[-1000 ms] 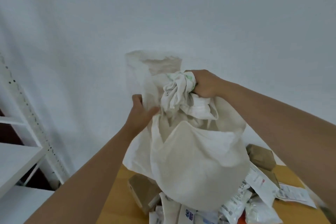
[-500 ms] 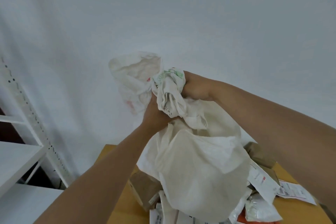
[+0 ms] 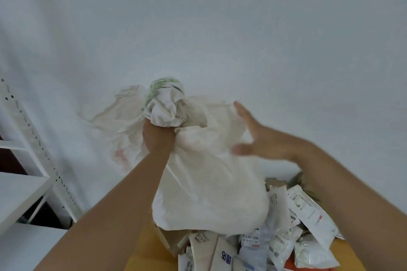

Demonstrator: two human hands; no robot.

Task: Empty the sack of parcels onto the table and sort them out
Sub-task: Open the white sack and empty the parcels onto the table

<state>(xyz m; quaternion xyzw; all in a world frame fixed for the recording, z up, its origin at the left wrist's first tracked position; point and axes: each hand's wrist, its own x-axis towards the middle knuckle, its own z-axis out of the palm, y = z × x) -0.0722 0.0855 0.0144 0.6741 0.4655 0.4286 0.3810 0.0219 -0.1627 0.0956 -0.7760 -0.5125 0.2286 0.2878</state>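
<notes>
Change: since half a second ago the right hand [image 3: 262,138] has let go of the bunched cloth and drawn off to the right, fingers spread, while the left hand [image 3: 157,138] has taken over the whole grip.
Left hand: fist closed round the gathered end of the sack [image 3: 209,182], raised high; judging by the hang, this lets the open mouth point down so the contents drop.
Right hand: open and blurred, beside the sack's upper flank; whether it touches the cloth I cannot tell.
Sack: white woven cloth, hanging over the table [image 3: 141,255], lower edge just above or resting on the pile; it looks slack and mostly emptied, though its inside is hidden.
Parcels [image 3: 275,246]: white poly mailers with printed labels and a few brown cardboard boxes, heaped loosely on the table under and right of the sack.
Stage: emptying looks nearly done; sorting not yet begun.
Surroundings: white shelving [image 3: 24,185] at left, plain wall behind.
</notes>
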